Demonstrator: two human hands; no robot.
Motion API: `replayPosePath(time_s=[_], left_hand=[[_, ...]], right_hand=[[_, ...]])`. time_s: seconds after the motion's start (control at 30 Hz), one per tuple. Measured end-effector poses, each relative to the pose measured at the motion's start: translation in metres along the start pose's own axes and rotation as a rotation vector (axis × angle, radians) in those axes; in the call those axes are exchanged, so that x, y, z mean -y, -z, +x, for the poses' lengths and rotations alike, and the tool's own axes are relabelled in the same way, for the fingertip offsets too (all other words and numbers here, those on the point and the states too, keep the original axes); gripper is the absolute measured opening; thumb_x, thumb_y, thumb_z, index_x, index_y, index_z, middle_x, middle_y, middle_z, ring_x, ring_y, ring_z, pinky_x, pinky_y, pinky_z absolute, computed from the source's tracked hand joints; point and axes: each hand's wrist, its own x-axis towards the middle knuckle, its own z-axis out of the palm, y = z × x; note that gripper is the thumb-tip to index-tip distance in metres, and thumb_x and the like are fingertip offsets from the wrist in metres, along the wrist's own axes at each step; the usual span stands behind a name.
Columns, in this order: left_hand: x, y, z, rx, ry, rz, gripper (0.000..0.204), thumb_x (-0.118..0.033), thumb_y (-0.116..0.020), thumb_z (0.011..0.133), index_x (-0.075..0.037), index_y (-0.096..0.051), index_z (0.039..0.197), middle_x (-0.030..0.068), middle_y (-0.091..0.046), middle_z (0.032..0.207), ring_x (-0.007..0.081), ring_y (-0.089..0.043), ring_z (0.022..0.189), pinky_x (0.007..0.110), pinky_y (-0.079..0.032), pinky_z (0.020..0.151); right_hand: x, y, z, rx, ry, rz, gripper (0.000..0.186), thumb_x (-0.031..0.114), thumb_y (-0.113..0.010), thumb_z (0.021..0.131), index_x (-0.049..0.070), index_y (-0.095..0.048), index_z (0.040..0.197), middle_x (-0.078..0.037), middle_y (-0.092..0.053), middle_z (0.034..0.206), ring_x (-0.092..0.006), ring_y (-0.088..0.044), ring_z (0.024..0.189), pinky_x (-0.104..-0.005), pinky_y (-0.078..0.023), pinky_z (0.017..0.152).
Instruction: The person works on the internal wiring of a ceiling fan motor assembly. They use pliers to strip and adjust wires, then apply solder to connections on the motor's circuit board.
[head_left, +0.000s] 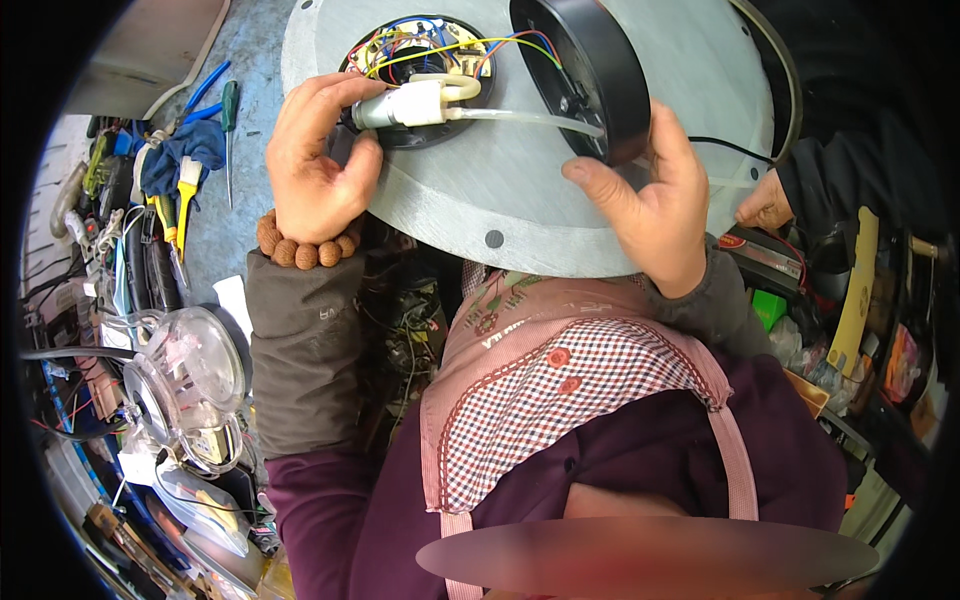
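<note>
A small air pump (pixel 420 102), a metal cylinder with a white plastic head, is gripped between the thumb and fingers of my left hand (pixel 318 165). A clear hose (pixel 525 119) runs from it toward a black round housing (pixel 625 85). My right hand (pixel 662 215) grips that housing's lower edge, tilting it up on its side. Thin coloured wires (pixel 500 42) link the housing to a circuit board (pixel 468 63) inside an open round black base. This base sits on a large round grey metal plate (pixel 560 215).
Another person's hand (pixel 766 204) rests by the plate's right edge. On the blue worktop to the left lie a green-handled screwdriver (pixel 230 105), a blue cloth (pixel 185 160) and a yellow brush (pixel 187 185). Clear plastic containers (pixel 205 355) stand lower left; boxed clutter fills the right.
</note>
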Motion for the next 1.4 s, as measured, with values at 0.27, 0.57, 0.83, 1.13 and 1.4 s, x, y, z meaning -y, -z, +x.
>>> replayPosePath(time_s=[0.27, 0.57, 0.83, 1.13, 1.4], left_hand=[[0.004, -0.001, -0.003, -0.008, -0.017, -0.014, 0.045, 0.004, -0.064, 0.073, -0.004, -0.075, 0.115, 0.0143, -0.072, 0.117, 0.0314, -0.067, 0.112, 0.038, -0.051, 0.100], [0.003, 0.006, -0.002, 0.075, -0.092, 0.026, 0.046, 0.003, -0.063, 0.071, -0.006, -0.076, 0.114, 0.0132, -0.073, 0.115, 0.0311, -0.066, 0.109, 0.039, -0.051, 0.098], [-0.002, 0.002, 0.000, 0.094, -0.133, 0.082, 0.035, -0.001, -0.072, 0.079, -0.008, -0.078, 0.114, 0.0099, -0.074, 0.114, 0.0302, -0.065, 0.103, 0.039, -0.050, 0.094], [-0.005, 0.001, -0.002, 0.105, -0.134, 0.180, 0.036, 0.002, -0.071, 0.082, -0.012, -0.078, 0.115, 0.0049, -0.075, 0.115, 0.0280, -0.064, 0.100, 0.038, -0.050, 0.091], [-0.004, 0.000, -0.004, 0.095, -0.123, 0.195, 0.038, 0.002, -0.070, 0.082, -0.012, -0.077, 0.117, 0.0058, -0.074, 0.117, 0.0293, -0.065, 0.104, 0.039, -0.050, 0.092]], right_hand=[[0.012, 0.012, 0.032, 0.002, 0.260, -0.172, 0.056, 0.015, -0.090, 0.082, 0.000, -0.066, 0.131, -0.006, -0.073, 0.106, -0.0124, -0.067, 0.090, -0.0255, -0.053, 0.082], [0.009, 0.013, 0.028, -0.033, 0.234, -0.173, 0.063, 0.013, -0.092, 0.079, 0.003, -0.065, 0.135, -0.009, -0.074, 0.114, -0.0141, -0.070, 0.094, -0.0285, -0.055, 0.087], [0.018, 0.003, 0.011, -0.131, 0.695, -0.212, 0.055, 0.000, -0.087, 0.071, 0.003, -0.070, 0.124, -0.015, -0.069, 0.118, -0.0302, -0.068, 0.103, -0.0355, -0.057, 0.087], [0.041, -0.044, 0.005, 0.209, 0.457, -0.438, 0.051, 0.008, -0.070, 0.086, -0.009, -0.058, 0.133, -0.025, -0.059, 0.132, -0.0384, -0.059, 0.122, -0.0443, -0.051, 0.104], [0.029, -0.062, 0.012, 0.171, 0.451, -0.571, 0.044, 0.004, -0.062, 0.088, -0.011, -0.058, 0.129, -0.022, -0.060, 0.124, -0.0374, -0.060, 0.112, -0.0432, -0.049, 0.101]])
